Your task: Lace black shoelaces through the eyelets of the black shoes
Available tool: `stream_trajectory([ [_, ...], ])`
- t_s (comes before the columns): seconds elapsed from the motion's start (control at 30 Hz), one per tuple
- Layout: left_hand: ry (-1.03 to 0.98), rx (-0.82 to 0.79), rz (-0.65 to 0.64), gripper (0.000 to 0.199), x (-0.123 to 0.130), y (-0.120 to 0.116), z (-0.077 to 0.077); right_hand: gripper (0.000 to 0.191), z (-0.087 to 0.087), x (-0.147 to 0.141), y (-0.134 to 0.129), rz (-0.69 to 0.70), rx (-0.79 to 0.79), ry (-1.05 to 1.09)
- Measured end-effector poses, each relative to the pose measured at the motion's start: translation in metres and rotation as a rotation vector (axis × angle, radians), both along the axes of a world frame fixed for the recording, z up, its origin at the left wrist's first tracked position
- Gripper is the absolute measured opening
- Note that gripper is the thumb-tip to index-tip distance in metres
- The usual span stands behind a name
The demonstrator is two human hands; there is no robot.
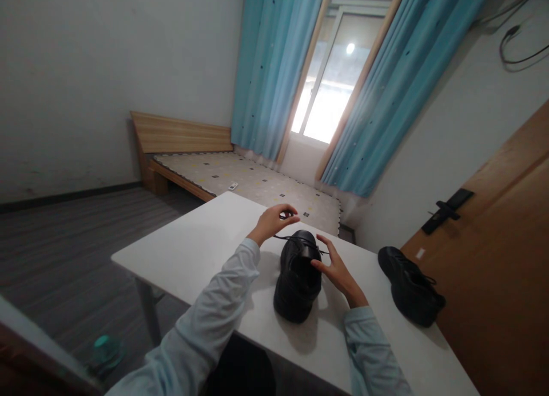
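Note:
A black lace-up shoe (295,281) stands upright on the white table in front of me, its opening facing my body. Its black shoelace (286,237) crosses the tongue and sticks out at both sides. Above and left of the toe is my left hand (274,221), thumb and fingers curved towards each other with a small gap at the tips. Something dark shows inside that curve, too small to make out. At the shoe's right side, my right hand (337,270) has thumb and fingers apart, the thumb by the collar and the fingers close to the lace.
A second black shoe (409,287) lies on the table's right side, near the wooden door (493,241). Beyond the white table (184,247) is a bed (257,181) under a window with blue curtains (278,70). A green-capped bottle (105,350) is at lower left.

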State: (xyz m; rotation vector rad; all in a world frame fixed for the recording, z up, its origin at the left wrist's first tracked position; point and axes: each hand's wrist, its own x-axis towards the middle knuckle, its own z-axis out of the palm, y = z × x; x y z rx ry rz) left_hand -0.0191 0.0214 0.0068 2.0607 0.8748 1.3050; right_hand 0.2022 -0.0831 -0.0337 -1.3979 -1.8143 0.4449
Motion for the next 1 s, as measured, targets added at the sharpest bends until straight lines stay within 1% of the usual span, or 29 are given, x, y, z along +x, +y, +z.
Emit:
stream_trajectory([
  [0.07,0.231,-0.029,0.013,0.027,0.0,0.0,-0.006,0.073,0.001,-0.001,0.0,0.001,-0.005,0.003],
  [0.1,0.315,-0.044,0.027,0.027,-0.001,0.001,-0.009,0.073,0.002,-0.002,0.0,0.004,-0.006,0.005],
  [0.2,0.473,-0.1,0.04,0.027,-0.004,0.004,-0.017,0.073,0.002,-0.003,0.0,0.007,-0.005,0.012],
  [0.27,0.548,-0.139,0.001,0.026,-0.006,0.006,-0.02,0.072,0.002,-0.003,0.0,0.008,-0.001,0.014],
  [0.37,0.611,-0.143,-0.113,0.023,-0.005,0.01,-0.021,0.072,0.001,-0.002,0.0,0.014,0.011,0.016],
  [0.43,0.597,-0.084,-0.181,0.026,-0.003,0.011,-0.019,0.072,0.0,-0.002,0.0,0.023,0.015,0.017],
  [0.47,0.573,-0.042,-0.193,0.029,-0.002,0.01,-0.017,0.072,0.0,-0.002,0.0,0.027,0.017,0.018],
  [0.53,0.518,0.033,-0.185,0.037,0.001,0.008,-0.013,0.071,0.0,-0.002,0.001,0.031,0.02,0.021],
  [0.6,0.483,0.059,-0.171,0.04,0.003,0.005,-0.009,0.071,0.0,-0.002,0.001,0.033,0.024,0.025],
  [0.7,0.431,0.019,-0.133,0.038,0.005,0.003,-0.006,0.07,-0.001,-0.001,0.001,0.039,0.017,0.031],
  [0.77,0.349,-0.027,-0.071,0.036,0.005,0.003,-0.005,0.07,-0.002,-0.001,0.001,0.042,0.013,0.037],
  [0.83,0.247,-0.077,-0.037,0.035,0.006,0.004,-0.006,0.07,-0.002,-0.001,0.001,0.045,0.015,0.042],
  [1.0,0.031,-0.211,-0.064,0.035,0.008,0.004,-0.007,0.07,-0.002,0.0,0.001,0.058,0.014,0.057],
])
